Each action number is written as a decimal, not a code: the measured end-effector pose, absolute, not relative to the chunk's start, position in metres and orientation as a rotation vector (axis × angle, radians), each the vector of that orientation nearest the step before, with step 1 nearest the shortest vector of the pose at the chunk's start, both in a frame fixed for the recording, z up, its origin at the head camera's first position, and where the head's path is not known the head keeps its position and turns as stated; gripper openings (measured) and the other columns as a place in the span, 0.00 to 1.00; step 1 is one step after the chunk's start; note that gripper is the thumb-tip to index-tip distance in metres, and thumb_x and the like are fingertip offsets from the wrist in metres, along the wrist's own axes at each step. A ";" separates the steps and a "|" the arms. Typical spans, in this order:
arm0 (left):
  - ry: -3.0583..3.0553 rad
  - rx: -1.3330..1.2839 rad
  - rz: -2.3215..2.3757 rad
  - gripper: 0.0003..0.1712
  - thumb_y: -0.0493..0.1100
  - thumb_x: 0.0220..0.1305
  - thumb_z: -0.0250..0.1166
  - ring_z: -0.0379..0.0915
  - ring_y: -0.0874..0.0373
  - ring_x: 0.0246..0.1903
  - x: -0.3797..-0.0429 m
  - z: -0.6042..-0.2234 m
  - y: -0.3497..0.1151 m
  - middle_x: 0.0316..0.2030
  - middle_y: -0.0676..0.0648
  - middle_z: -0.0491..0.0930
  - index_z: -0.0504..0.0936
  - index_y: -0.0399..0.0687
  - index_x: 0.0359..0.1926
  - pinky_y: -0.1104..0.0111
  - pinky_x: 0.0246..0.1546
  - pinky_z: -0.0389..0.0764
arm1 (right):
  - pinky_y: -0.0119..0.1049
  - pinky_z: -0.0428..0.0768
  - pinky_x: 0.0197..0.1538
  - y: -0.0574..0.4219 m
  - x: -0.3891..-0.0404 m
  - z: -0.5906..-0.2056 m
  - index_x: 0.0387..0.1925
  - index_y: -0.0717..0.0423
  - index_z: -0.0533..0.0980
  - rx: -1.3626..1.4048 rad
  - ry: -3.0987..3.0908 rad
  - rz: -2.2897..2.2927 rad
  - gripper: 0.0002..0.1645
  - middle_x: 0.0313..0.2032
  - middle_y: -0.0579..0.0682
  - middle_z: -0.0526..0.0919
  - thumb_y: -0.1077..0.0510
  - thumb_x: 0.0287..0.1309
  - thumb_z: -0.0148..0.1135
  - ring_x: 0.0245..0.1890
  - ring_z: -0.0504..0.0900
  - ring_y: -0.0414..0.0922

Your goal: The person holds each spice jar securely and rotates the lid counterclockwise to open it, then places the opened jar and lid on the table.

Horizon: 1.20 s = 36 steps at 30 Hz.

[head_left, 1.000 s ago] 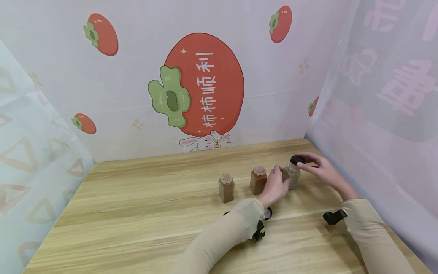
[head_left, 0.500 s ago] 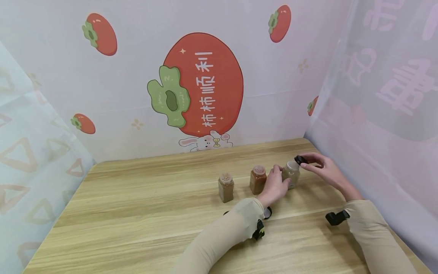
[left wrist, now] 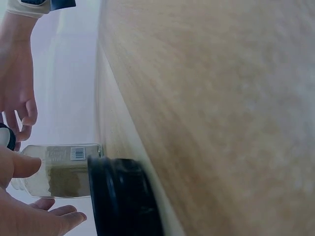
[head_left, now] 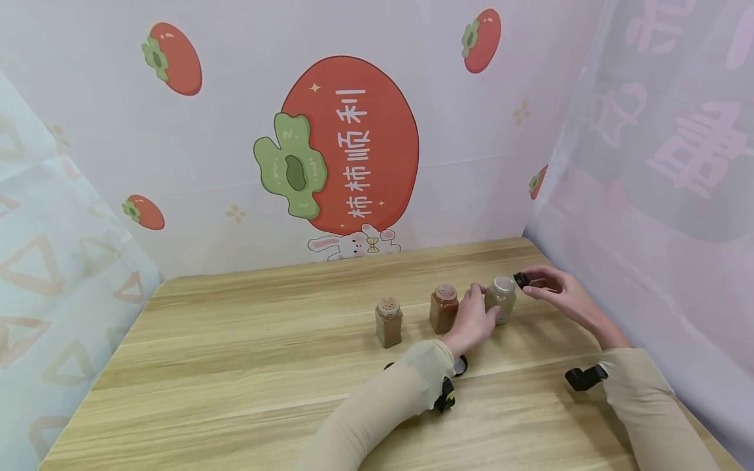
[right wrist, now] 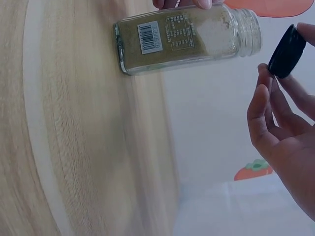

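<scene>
A square glass spice jar (right wrist: 172,38) of tan powder stands on the wooden table, its threaded mouth uncovered. My left hand (head_left: 472,319) grips it round the sides; the thumb (left wrist: 25,166) lies along the glass in the left wrist view. Just right of the mouth, my right hand (head_left: 561,293) pinches a black screw lid (right wrist: 288,51) between thumb and fingers, apart from the jar and tilted. Left of my left hand are a jar of reddish-brown powder (head_left: 444,313) and a jar of brown powder (head_left: 389,326), both with perforated shaker tops.
A black lid (head_left: 461,366) lies on the table (head_left: 235,366) by my left wrist, and the edge of another dark round piece (head_left: 389,366) shows behind my left sleeve. A printed cloth backdrop (head_left: 471,131) rises behind the table, with cloth on both sides.
The black lid has come off the jar in my right hand and moved to the right, tilting. My left hand stays on the jar.
</scene>
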<state>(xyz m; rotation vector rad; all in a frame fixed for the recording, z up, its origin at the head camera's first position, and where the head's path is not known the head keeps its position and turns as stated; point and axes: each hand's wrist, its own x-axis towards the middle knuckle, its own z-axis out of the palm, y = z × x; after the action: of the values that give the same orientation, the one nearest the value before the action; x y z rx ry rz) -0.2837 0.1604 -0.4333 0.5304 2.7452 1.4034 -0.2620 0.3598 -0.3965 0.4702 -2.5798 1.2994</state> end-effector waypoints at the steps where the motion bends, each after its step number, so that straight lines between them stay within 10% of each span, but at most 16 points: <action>1: 2.744 0.530 1.405 0.22 0.47 0.64 0.62 0.73 0.59 0.53 -0.284 -0.433 0.160 0.52 0.47 0.75 0.67 0.48 0.55 0.70 0.55 0.74 | 0.21 0.76 0.43 0.360 -0.262 -0.397 0.55 0.65 0.71 0.479 -2.578 1.302 0.21 0.44 0.29 0.77 0.60 0.63 0.58 0.43 0.78 0.27; 36: 2.765 0.545 1.391 0.22 0.46 0.63 0.63 0.73 0.58 0.53 -0.284 -0.433 0.160 0.51 0.46 0.75 0.67 0.47 0.55 0.70 0.55 0.74 | 0.25 0.79 0.42 0.377 -0.257 -0.407 0.54 0.68 0.72 0.797 -2.696 1.346 0.22 0.48 0.55 0.81 0.68 0.57 0.60 0.42 0.81 0.35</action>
<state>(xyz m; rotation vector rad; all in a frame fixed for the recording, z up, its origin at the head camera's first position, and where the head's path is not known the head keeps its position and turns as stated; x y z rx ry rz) -0.2837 0.1601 -0.4334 0.5448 2.7653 1.3910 -0.2574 0.3767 -0.4070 0.7969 -2.6963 1.3461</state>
